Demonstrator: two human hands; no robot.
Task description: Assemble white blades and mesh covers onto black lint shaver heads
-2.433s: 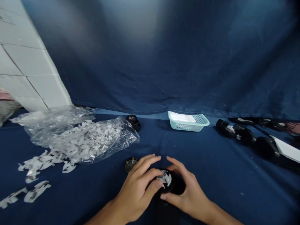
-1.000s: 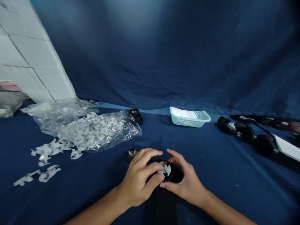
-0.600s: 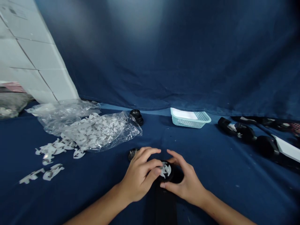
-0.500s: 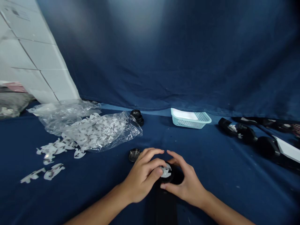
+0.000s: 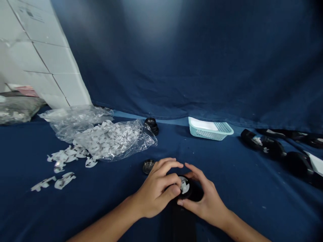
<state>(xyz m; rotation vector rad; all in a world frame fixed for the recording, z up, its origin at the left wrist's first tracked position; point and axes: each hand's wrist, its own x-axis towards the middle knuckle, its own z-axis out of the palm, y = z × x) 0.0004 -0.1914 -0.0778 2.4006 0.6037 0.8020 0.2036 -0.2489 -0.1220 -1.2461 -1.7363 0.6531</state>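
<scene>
My right hand [image 5: 207, 198] curves round a small black round part [image 5: 186, 195], with the thumb at its near edge and the fingers on the far side. A white plastic piece [image 5: 185, 185] sits in the round part's opening. My left hand [image 5: 160, 193] reaches over from the left, thumb and forefinger closed together at the round part's left rim. Their tips partly hide the contact there, and the other fingers stretch out above. Just beyond my left hand lies a black mesh-faced round cap [image 5: 148, 166]. Under the hands runs a dark strip [image 5: 184, 223].
To the left, a clear bag [image 5: 113, 137] spills several white plastic pieces [image 5: 67, 156] onto the blue cloth [image 5: 106, 195]. Black round caps [image 5: 151, 126] are stacked behind it. A light-blue basket [image 5: 210, 133] stands at the back, black parts [image 5: 275, 148] at the right.
My left thumb and forefinger have shifted from on top of the white piece toward the rim, showing more of it. The whole view has moved slightly, so things appear further right.
</scene>
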